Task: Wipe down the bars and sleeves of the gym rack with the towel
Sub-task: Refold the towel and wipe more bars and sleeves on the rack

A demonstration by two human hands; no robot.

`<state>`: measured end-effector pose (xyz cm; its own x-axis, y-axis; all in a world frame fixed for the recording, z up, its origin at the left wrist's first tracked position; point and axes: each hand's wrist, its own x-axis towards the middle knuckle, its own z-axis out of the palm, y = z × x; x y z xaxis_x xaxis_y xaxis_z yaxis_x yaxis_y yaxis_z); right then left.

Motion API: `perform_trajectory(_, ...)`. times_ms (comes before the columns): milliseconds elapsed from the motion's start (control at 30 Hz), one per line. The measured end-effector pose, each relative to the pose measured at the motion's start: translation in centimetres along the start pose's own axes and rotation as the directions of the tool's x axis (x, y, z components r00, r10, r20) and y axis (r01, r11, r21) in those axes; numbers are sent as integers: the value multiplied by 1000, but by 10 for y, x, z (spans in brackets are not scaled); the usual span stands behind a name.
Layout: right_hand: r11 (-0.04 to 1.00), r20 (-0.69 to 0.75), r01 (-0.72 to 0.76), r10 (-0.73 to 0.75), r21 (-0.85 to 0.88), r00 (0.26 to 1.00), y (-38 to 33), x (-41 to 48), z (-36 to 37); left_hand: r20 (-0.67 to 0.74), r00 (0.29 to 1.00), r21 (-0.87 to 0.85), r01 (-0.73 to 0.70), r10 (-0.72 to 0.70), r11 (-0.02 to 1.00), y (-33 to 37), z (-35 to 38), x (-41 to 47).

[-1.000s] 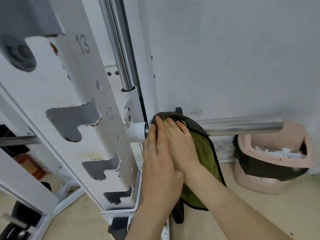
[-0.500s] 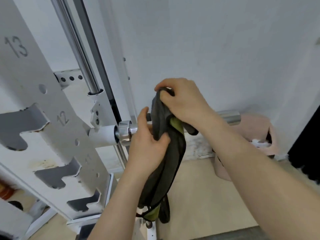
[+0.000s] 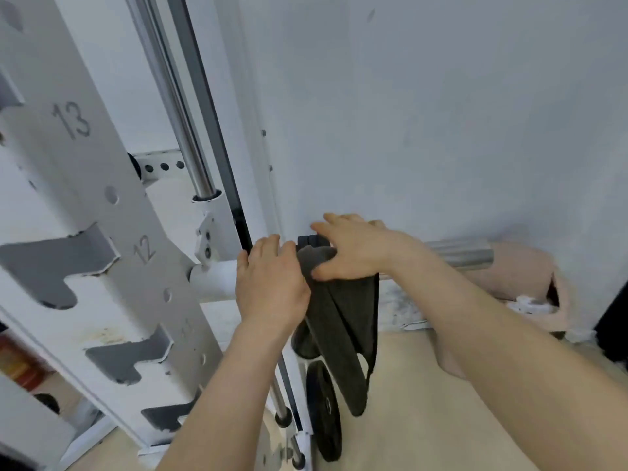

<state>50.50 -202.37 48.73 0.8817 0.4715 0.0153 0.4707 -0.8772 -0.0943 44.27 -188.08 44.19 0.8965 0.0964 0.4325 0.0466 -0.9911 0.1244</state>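
Gripping the towel [image 3: 343,321] at its top with the right hand [image 3: 353,253], fingers and thumb clamped on cloth draped over the bar [image 3: 458,254] and hanging toward the floor. Just beside it, left hand [image 3: 272,283], fingers curled over the bar near the rack [image 3: 102,239] upright. Below, a plate [image 3: 323,419] on edge.

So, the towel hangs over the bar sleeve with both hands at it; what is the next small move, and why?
Probably slide the towel outward along the sleeve toward its bare chrome end. The towel is draped near the rack, the right hand grips it from above, the left hand sits at its inner edge, and the chrome beyond is uncovered.
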Motion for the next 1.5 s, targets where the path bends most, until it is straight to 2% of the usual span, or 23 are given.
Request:
perform_trajectory(33,999,86,36,-33,-38,996,-9,-2,15,54,998,35,-42,40,999,0,4,1)
perform_trajectory(67,995,73,25,-18,-95,997,-16,-2,29,88,993,44,-80,75,996,2,8,2)
perform_trajectory(100,991,-49,0,-7,-137,999,-21,0,42,94,991,38,-98,94,994,5,11,2)
perform_trajectory(167,980,-327,-30,-37,-197,944,-23,-1,59,68,993,15,-93,92,996,11,18,-1)
perform_trajectory(233,973,-467,-31,-81,-228,881,-7,-9,67,52,996,28,-77,75,997,14,22,-5)
perform_trajectory(333,969,-424,-88,-19,-232,906,39,-29,64,42,995,98,-90,86,991,12,22,-8)
perform_trajectory(433,942,-316,-282,215,-184,924,85,-53,44,93,993,130,-84,73,988,16,18,-3)
perform_trajectory(500,872,-161,-412,381,-265,910,101,-60,28,151,984,85,-107,93,991,24,15,6)
perform_trajectory(533,852,-115,-413,397,-323,910,98,-58,25,164,978,54,-136,126,989,30,16,12)
perform_trajectory(567,862,-123,-361,340,-356,932,88,-53,25,175,972,15,-162,157,987,36,18,18)
perform_trajectory(633,924,-219,-162,88,-347,972,61,-38,39,222,961,-56,-159,167,986,48,24,29)
perform_trajectory(667,940,-269,-83,-10,-332,963,51,-31,48,240,958,-62,-148,159,987,51,28,32)
perform_trajectory(733,951,-378,-30,-93,-309,921,54,-24,56,208,966,-32,-151,154,988,54,34,35)
perform_trajectory(867,954,-431,-42,-94,-296,898,119,-46,51,95,986,-8,-134,134,991,52,40,28)
perform_trajectory(1033,974,-340,-81,5,-210,941,150,-56,41,-24,988,-2,-154,154,988,52,49,19)
perform_trajectory(1100,994,-288,-70,42,-87,957,147,-55,32,-18,988,-5,-152,152,988,52,49,20)
perform_trajectory(1133,994,-253,-68,87,83,964,148,-56,26,-15,988,-3,-152,152,988,52,49,20)
perform_trajectory(1167,943,-222,-69,147,325,964,147,-59,19,-14,988,0,-153,153,988,52,49,20)
perform_trajectory(1200,811,-226,-46,216,583,950,148,-61,16,-14,988,5,-155,155,988,52,49,20)
perform_trajectory(1267,455,-290,67,440,888,850,154,-60,22,-14,988,17,-156,156,988,53,50,20)
perform_trajectory(1367,119,-220,196,728,973,649,161,-58,42,-14,989,28,-150,150,988,54,49,20)
perform_trajectory(1433,-39,-109,228,790,973,604,159,-57,49,-12,989,21,-147,147,989,55,48,19)
perform_trajectory(1500,-133,-25,212,791,968,611,152,-57,52,-17,989,19,-149,150,989,55,48,19)
